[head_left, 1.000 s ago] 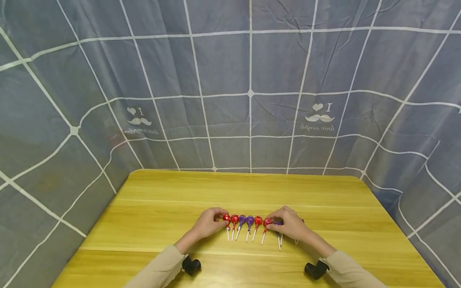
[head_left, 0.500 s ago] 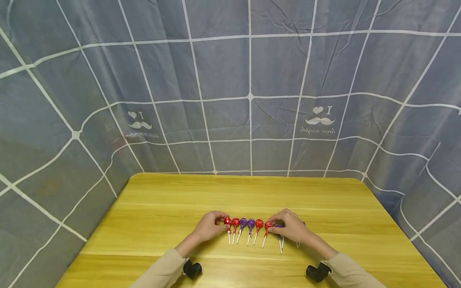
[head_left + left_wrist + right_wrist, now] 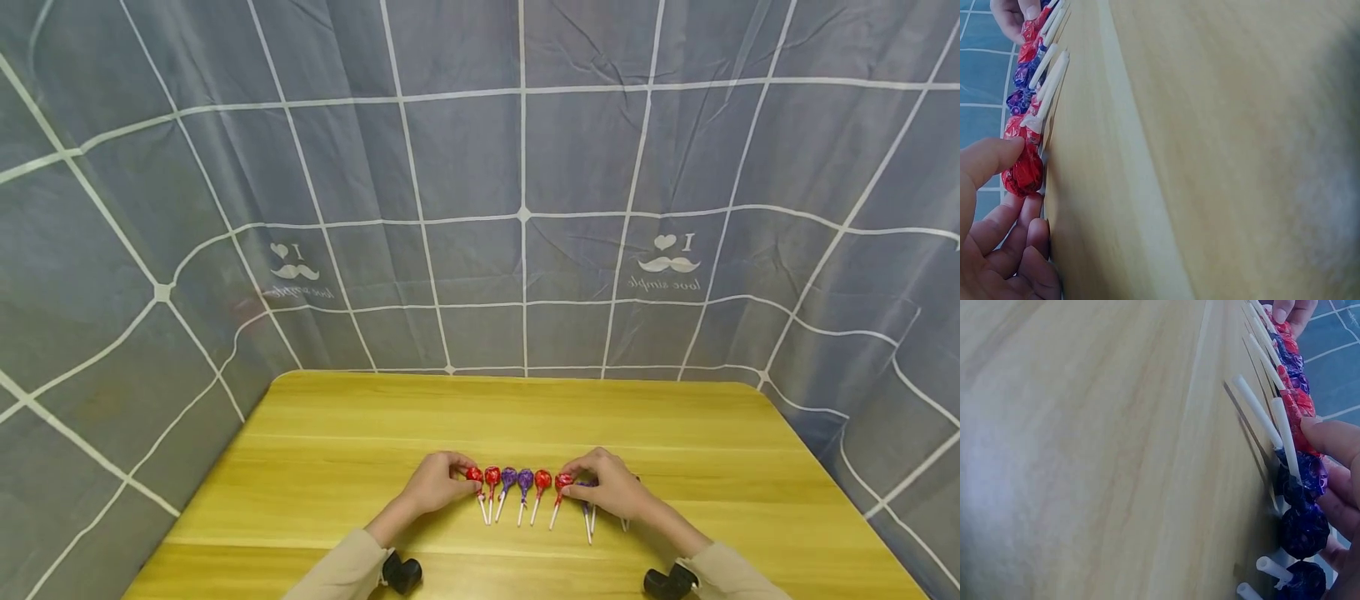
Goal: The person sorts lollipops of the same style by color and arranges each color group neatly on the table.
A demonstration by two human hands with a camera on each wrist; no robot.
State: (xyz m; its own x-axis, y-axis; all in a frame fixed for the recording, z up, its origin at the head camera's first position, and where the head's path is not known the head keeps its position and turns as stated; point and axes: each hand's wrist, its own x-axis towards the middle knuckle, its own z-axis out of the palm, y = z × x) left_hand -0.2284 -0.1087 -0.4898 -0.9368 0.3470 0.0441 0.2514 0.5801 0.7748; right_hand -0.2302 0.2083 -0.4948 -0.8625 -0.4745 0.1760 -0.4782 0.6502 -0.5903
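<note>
Several lollipops in red and purple wrappers lie side by side in a row on the wooden table (image 3: 375, 433), white sticks toward the person. At the row's left end my left hand (image 3: 435, 483) pinches a red lollipop (image 3: 1024, 172) by its wrapped head, between thumb and fingers. My right hand (image 3: 611, 483) pinches another red lollipop (image 3: 562, 481) at the row's right end. Between them lie red lollipops and two purple lollipops (image 3: 525, 479). More purple lollipops (image 3: 1304, 531) sit beneath and beside my right hand, partly hidden by it in the head view.
A grey curtain (image 3: 472, 267) with white grid lines hangs behind the table and along both sides. Black wrist-worn devices (image 3: 402, 573) sit at both sleeve cuffs, low over the tabletop.
The head view has tilted up slightly, so everything sits lower. The leftmost red lollipop's stick has swung to slant right, its end now close to the neighbouring stick. The right hand keeps its hold.
</note>
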